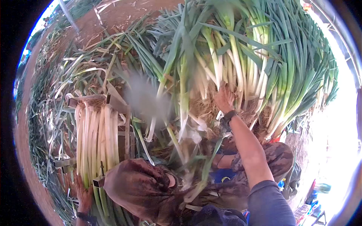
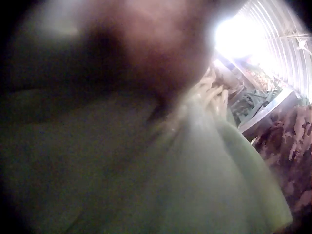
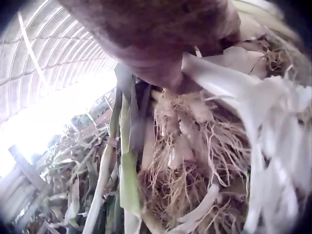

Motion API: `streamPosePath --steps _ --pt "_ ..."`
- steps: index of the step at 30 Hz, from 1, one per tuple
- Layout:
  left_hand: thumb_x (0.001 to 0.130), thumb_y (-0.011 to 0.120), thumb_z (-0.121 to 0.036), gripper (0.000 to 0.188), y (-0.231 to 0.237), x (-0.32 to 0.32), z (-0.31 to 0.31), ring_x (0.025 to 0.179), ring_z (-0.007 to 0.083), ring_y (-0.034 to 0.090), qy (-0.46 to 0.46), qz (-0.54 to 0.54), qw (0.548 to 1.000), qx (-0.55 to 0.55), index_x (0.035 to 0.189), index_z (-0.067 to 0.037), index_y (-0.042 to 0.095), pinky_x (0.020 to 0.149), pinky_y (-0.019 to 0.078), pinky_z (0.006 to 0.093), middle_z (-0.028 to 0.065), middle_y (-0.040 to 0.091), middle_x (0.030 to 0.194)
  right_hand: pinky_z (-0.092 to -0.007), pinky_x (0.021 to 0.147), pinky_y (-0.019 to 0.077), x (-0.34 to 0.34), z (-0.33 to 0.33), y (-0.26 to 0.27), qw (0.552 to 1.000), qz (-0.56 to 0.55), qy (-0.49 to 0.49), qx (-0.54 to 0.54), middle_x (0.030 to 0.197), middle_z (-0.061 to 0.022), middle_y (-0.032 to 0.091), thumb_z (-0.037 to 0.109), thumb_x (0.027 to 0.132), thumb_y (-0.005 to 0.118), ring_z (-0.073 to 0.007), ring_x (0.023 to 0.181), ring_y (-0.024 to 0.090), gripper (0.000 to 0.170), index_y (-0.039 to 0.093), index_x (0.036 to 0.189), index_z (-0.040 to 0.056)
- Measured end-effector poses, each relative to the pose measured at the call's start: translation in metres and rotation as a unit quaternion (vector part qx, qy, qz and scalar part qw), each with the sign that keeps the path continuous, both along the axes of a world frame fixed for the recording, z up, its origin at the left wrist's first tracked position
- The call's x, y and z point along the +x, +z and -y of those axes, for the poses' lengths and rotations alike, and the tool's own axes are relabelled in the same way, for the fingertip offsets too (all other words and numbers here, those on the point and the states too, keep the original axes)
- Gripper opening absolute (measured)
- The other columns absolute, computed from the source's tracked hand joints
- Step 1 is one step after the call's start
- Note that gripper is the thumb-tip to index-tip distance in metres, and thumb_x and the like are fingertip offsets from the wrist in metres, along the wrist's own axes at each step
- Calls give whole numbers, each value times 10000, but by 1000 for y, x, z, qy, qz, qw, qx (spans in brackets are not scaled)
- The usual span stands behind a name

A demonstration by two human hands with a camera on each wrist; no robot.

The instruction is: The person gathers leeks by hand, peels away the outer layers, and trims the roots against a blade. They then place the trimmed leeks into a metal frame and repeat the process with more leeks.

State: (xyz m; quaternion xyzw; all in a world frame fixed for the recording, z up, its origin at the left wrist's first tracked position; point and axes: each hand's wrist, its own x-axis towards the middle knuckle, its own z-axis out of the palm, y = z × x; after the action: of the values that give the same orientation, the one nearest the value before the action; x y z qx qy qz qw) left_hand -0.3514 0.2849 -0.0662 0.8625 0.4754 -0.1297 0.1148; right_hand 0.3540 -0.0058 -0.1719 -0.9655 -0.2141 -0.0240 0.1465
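In the head view, a bundle of trimmed leeks (image 1: pixel 92 139) lies in a metal frame (image 1: pixel 130 139) at lower left, roots at its far end. My left hand (image 1: pixel 83 194) rests at the bundle's left side, near its green part, fingers extended along the stalks; in the left wrist view it is a blur over pale leeks (image 2: pixel 204 161). At the centre right, my right hand (image 1: pixel 225 98) touches the white lower stalks of the heaped leeks (image 1: pixel 260 71), just above their roots. Tangled roots (image 3: pixel 180 165) show below the right hand (image 3: pixel 165 44) in the right wrist view.
Loose leaves and peelings (image 1: pixel 86 75) cover the left side. Leeks with long green tops fill the upper right. A torn leaf (image 1: pixel 209 165) lies over the clothed lap, and bare soil (image 1: pixel 132 11) shows at the top.
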Motion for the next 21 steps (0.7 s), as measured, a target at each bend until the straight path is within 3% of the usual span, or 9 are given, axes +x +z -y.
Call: streamPosePath --steps 2,3,4,6,8,10,12,15,21 --pt "860 685 -287 913 4 6 3 1471 403 189 16 7 1000 -9 1569 -90 145 1189 220 474 182 166 1612 -553 883 494 -1 -5 15 998 -53 -5 -35 1267 -297 512 217 831 623 -475 1032 603 446 472 1179 -19" --pt "875 653 -286 882 8 13 7 1476 402 172 20 2 1000 -14 1567 -76 147 1196 195 479 197 159 1608 -556 840 511 18 4 -26 991 111 62 -46 1168 -280 581 188 843 590 -439 968 642 456 467 1227 -25" --pt "891 620 -285 851 12 18 8 1482 401 155 24 -5 1000 -19 1564 -62 149 1202 169 485 211 153 1605 -556 840 511 26 4 -15 991 110 65 -47 1168 -280 581 188 843 590 -439 968 642 456 467 1227 -25" --pt "889 623 -283 851 10 17 6 1476 406 166 12 -3 1000 -14 1563 -64 153 1201 173 488 213 163 1601 -542 795 525 35 -1 33 990 -23 68 -121 992 -219 659 149 856 549 -387 875 675 504 443 1316 -26" --pt "886 626 -281 851 9 11 7 1471 411 177 2 -7 1000 -9 1563 -67 157 1199 176 491 215 174 1598 -493 713 547 54 0 83 967 47 45 -248 860 -163 685 145 877 528 -345 777 685 523 435 1362 -29" --pt "879 633 -264 852 7 12 6 1466 414 186 0 -29 999 16 1562 -73 162 1195 186 494 211 189 1594 -419 633 553 94 22 129 963 147 87 -210 792 -175 682 174 879 562 -308 724 690 472 510 1325 27" --pt "866 640 -233 854 10 15 9 1466 407 191 -8 -10 1000 15 1563 -81 171 1192 195 498 198 192 1597 -549 605 525 124 39 178 936 277 129 -175 813 -208 688 153 901 501 -362 668 694 252 606 1101 41" --pt "856 639 -209 857 -10 4 3 1477 382 191 25 26 999 32 1569 -89 179 1196 198 471 183 179 1608 -535 646 538 132 49 239 925 286 106 -227 865 -212 697 175 896 515 -382 735 698 246 618 1089 61" --pt "941 582 -300 766 -18 -10 -7 1449 422 233 -22 -25 997 68 1562 -78 192 1171 237 495 215 237 1582 -510 812 533 124 47 174 987 92 38 -123 995 -201 694 193 813 551 -391 904 681 350 621 1144 103"
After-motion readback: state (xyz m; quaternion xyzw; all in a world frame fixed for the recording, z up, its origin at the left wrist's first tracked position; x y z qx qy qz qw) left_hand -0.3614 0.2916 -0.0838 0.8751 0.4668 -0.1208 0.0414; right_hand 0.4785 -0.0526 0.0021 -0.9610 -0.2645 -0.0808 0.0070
